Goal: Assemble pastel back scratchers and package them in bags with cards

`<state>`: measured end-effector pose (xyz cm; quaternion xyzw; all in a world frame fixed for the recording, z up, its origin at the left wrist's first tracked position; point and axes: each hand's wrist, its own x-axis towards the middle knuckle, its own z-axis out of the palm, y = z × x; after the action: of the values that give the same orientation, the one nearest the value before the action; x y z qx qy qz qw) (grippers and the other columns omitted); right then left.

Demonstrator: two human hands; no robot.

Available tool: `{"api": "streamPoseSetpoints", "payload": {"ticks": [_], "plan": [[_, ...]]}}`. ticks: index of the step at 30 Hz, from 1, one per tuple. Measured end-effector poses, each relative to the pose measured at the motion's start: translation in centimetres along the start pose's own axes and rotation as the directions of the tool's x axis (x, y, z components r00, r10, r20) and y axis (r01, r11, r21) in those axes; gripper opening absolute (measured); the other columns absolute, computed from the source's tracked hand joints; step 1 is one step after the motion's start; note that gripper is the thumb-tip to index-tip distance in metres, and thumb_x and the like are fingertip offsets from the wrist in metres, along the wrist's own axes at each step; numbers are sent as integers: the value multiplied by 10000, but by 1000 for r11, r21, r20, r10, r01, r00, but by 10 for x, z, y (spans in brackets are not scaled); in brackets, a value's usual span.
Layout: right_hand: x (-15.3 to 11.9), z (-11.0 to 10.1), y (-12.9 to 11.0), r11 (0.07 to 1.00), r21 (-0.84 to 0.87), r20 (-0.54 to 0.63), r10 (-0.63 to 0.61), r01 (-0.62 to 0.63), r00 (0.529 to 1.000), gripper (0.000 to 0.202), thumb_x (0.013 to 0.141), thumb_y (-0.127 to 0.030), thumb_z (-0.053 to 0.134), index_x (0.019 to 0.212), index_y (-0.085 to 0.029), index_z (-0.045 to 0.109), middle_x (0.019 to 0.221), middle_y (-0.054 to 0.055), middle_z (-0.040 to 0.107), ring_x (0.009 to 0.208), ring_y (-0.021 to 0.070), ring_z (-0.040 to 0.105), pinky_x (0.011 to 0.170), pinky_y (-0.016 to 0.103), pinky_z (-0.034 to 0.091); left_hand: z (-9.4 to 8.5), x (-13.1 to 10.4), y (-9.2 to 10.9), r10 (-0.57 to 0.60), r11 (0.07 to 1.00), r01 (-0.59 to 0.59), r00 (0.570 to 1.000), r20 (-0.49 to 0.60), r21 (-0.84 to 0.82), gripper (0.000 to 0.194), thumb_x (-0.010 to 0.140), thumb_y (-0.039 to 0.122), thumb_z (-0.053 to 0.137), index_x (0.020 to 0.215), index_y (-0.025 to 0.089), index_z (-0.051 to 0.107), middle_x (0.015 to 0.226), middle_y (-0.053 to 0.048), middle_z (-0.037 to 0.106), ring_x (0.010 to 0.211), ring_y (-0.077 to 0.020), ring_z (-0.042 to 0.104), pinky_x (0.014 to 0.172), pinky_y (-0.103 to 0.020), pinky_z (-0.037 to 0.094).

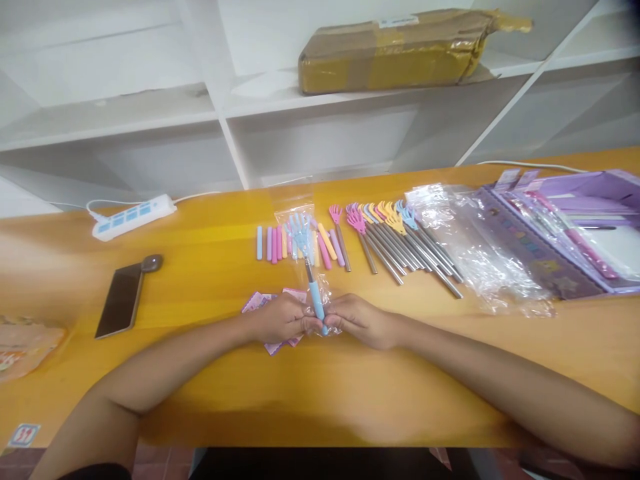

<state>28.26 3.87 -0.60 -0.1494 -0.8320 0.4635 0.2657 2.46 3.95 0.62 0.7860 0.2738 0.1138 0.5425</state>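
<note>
Plastic bag (301,268), pinched by left hand (286,319) and right hand (363,321), seemingly encloses a blue scratcher (315,295).

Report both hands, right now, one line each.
Left hand: closed, pinching the clear bag at the lower end of the blue scratcher inside.
Right hand: closed, pinching the same bag from the opposite side.

The back scratcher (309,272) has a pale blue claw (301,230) and brighter blue grip (317,299). Farther off, short tubes (327,241) are blue, purple, pink and yellow. The box (575,191) at right is lilac, the table (220,393) orange-yellow.
</note>
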Motion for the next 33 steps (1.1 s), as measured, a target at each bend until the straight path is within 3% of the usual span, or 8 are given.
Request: {"api": "streamPoseSetpoints", "payload": {"ticks": [8, 13, 16, 20, 22, 26, 31, 33], "plan": [[0, -3, -2, 1000, -5, 19, -9, 9, 1000, 471, 1199, -443, 392, 911, -161, 636, 829, 25, 613, 738, 103, 540, 739, 216, 420, -1, 0, 0, 111, 981, -108, 994, -12, 160, 713, 1128, 720, 355, 754, 185, 641, 571, 7, 654, 543, -117, 668, 611, -228, 500], [-1, -2, -4, 998, 44, -30, -38, 39, 999, 446, 1146, -553, 512, 997, -159, 659, 811, 11, 616, 708, 101, 515, 694, 207, 415, 10, 2, 0, 456, 734, -374, 890, -3, 567, 439, 1175, 445, 450, 1019, 213, 788, 917, -56, 842, 845, -189, 786, 790, -295, 569], [-3, 2, -3, 995, 94, -88, 33, -25, 996, 412, 1095, -566, 617, 996, -167, 623, 776, -21, 562, 662, 82, 461, 615, 189, 378, 17, 2, 3, 514, 651, -412, 857, 29, 638, 342, 1149, 393, 507, 1094, 218, 795, 968, -73, 851, 875, -207, 794, 807, -323, 586], [-4, 12, -7, 980, 175, -121, 112, -90, 986, 390, 1101, -529, 596, 938, -177, 563, 757, -28, 509, 656, 79, 428, 606, 198, 382, 13, -5, 6, 428, 783, -369, 904, -4, 501, 441, 1124, 501, 463, 934, 232, 755, 856, -84, 808, 784, -216, 746, 737, -341, 550], [-5, 19, -14, 963, 233, -86, 159, -136, 983, 360, 1080, -501, 637, 937, -182, 552, 725, -44, 495, 616, 69, 411, 571, 196, 362, 5, -7, 6, 343, 921, -290, 920, -190, 260, 532, 1127, 577, 418, 842, 216, 686, 742, -61, 726, 678, -188, 668, 682, -329, 516], [-7, 35, -35, 935, 248, 81, 240, -253, 967, 324, 1028, -420, 718, 886, -185, 546, 677, -55, 537, 569, 56, 456, 542, 182, 357, -9, -4, 2, 100, 921, -333, 704, -703, -203, 516, 1086, 706, 478, 1032, 222, 647, 819, -7, 644, 641, -141, 566, 615, -278, 487], [-6, 44, -55, 912, 132, 186, 362, -388, 914, 347, 996, -442, 776, 870, -179, 588, 723, -39, 625, 581, 59, 495, 544, 192, 355, -14, 6, 8, -39, 911, -330, 524, -851, -245, 286, 1055, 509, 700, 1107, 246, 602, 826, 30, 585, 684, -118, 544, 639, -238, 477], [-4, 40, -50, 942, 75, 131, 316, -327, 940, 354, 1074, -473, 665, 886, -179, 605, 744, -24, 624, 620, 76, 513, 588, 213, 377, -12, 7, 12, -52, 927, -299, 495, -867, -227, 279, 1027, 467, 757, 1067, 238, 603, 782, 42, 556, 648, -109, 500, 602, -226, 440]]}}
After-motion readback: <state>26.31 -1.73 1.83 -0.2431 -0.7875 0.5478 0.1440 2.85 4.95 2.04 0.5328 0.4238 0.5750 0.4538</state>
